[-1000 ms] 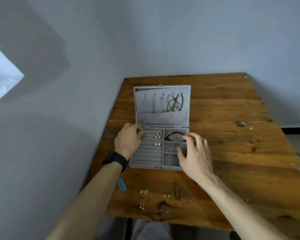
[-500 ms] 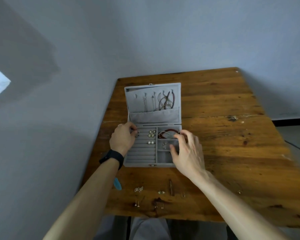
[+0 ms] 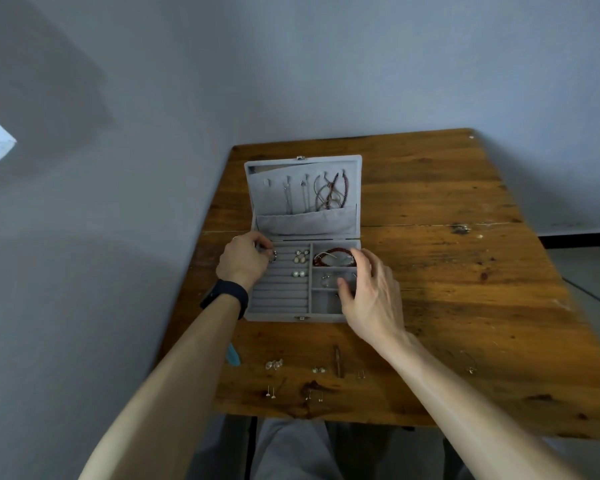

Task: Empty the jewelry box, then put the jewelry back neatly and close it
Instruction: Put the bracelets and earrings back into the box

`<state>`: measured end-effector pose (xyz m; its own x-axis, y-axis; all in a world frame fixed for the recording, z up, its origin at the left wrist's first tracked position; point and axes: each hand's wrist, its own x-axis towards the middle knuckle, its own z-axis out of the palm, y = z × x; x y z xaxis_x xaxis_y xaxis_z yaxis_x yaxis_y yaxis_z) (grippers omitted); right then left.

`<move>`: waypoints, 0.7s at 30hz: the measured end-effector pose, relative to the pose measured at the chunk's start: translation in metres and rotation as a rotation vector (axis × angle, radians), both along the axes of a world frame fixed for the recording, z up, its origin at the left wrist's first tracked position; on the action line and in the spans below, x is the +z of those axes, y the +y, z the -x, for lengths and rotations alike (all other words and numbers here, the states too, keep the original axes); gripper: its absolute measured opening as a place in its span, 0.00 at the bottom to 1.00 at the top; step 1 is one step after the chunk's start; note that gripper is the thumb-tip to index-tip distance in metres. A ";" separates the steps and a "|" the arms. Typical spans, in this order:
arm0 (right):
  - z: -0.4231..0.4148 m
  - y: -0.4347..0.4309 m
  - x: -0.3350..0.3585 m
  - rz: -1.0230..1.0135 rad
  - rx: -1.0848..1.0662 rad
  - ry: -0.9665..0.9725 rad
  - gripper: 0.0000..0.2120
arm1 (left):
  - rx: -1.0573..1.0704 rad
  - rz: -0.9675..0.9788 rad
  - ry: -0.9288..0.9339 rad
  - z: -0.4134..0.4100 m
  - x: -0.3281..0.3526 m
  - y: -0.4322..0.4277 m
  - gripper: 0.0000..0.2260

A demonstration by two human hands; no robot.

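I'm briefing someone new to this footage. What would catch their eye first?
An open grey jewelry box sits on the wooden table, necklaces hanging in its raised lid. Both hands are at its tray: the left hand pinches a small silver piece at the ring rolls, the right hand spreads over the right compartments. Loose earrings lie near the table's front edge.

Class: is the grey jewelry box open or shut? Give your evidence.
Open. Its lid stands raised, necklaces hanging inside it, and the compartments below lie exposed.

Dim, soft light (wide-angle edges warped).
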<state>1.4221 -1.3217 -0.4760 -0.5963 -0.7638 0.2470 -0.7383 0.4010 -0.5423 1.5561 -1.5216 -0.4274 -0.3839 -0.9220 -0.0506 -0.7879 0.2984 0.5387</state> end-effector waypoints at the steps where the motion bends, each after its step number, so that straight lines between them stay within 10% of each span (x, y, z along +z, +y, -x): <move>1: 0.000 0.000 0.000 -0.004 0.001 -0.001 0.29 | 0.000 -0.001 -0.016 0.001 0.000 0.000 0.10; 21: 0.002 0.003 0.003 -0.052 0.035 0.004 0.24 | -0.185 0.003 -0.026 -0.018 0.013 0.015 0.10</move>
<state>1.4201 -1.3189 -0.4733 -0.5678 -0.7963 0.2087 -0.7545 0.4022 -0.5186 1.5742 -1.5065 -0.4141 -0.5452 -0.8361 -0.0602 -0.7332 0.4409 0.5177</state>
